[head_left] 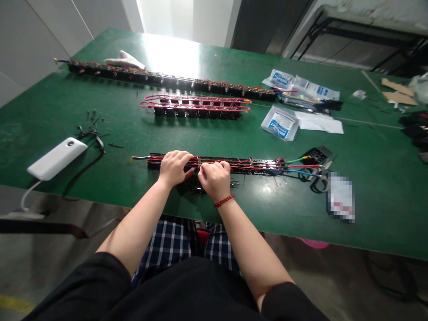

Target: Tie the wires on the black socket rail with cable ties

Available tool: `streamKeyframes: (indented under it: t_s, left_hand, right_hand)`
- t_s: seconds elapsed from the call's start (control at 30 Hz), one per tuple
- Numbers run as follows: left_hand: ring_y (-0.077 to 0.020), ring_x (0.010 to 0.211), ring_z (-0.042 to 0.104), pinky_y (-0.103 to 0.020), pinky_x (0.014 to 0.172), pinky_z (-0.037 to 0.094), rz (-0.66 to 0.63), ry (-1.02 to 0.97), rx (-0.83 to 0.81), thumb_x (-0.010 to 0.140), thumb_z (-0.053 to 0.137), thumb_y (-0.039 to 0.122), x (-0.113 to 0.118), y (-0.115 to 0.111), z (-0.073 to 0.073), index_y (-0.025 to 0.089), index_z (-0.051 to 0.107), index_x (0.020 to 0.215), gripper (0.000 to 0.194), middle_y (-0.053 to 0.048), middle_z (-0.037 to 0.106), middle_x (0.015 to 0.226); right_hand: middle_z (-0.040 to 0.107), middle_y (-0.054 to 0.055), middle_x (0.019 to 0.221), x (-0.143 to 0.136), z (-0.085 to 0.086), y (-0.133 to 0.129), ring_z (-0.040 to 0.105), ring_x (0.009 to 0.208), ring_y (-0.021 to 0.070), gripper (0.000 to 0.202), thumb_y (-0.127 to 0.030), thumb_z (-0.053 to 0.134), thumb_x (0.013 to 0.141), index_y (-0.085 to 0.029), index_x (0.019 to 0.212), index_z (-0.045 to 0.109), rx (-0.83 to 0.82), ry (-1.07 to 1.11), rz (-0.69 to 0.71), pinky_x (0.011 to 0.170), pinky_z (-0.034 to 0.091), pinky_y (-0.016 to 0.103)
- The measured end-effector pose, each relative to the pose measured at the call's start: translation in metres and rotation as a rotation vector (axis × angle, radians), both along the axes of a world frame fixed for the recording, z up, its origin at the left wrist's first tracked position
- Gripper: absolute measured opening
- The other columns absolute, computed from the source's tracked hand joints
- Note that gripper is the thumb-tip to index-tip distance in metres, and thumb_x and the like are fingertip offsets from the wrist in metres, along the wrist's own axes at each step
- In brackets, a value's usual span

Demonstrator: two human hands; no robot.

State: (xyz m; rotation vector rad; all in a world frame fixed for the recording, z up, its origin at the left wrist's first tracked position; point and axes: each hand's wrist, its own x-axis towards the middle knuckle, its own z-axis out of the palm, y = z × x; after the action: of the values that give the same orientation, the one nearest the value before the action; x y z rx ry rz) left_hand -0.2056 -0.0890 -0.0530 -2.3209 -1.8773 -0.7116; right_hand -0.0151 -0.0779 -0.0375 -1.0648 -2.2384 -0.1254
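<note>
A long black strip with red wires and other cables (264,166) lies across the table in front of me. My left hand (174,169) is wrapped over its left part, fingers on the far side and thumb on the near side. Just to the right, my right hand (216,179) is closed in a pinch at the strip's near edge. Whatever lies between those fingertips is hidden. Green, red and blue leads (296,161) come out of the right end. Below the strip, thin black pieces (200,189) lie partly behind my right hand.
Farther back are a shorter wired assembly (197,107) and a long wired strip (174,82). On the left lie a white device (57,158) and black ties (95,133). Scissors (319,183), a blurred packet (341,197) and plastic bags (280,123) are on the right.
</note>
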Motion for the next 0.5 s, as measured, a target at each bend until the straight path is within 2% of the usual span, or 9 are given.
streamKeyframes:
  t_s: [0.2, 0.5]
  left_hand:
    - [-0.0298, 0.109, 0.062, -0.045, 0.095, 0.044, 0.006, 0.001, 0.005, 0.085, 0.065, 0.041, 0.002, 0.000, 0.003, 0.026, 0.066, 0.114, 0.033, -0.006, 0.071, 0.120]
    - [-0.0301, 0.111, 0.062, -0.046, 0.098, 0.044, 0.020, -0.017, -0.013, 0.084, 0.066, 0.041, 0.003, 0.000, 0.003, 0.027, 0.067, 0.113, 0.033, -0.006, 0.071, 0.120]
  right_hand:
    - [0.068, 0.000, 0.068, 0.003, -0.012, 0.005, 0.055, 0.071, 0.0159, 0.019, -0.022, 0.053, 0.096, -0.021, 0.080, 0.064, 0.016, 0.011, 0.004, 0.086, 0.032, 0.035]
    - [0.071, 0.001, 0.075, 0.005, -0.017, 0.008, 0.058, 0.074, 0.0160, 0.016, -0.023, 0.054, 0.099, -0.020, 0.093, 0.068, -0.066, 0.027, 0.047, 0.086, 0.033, 0.033]
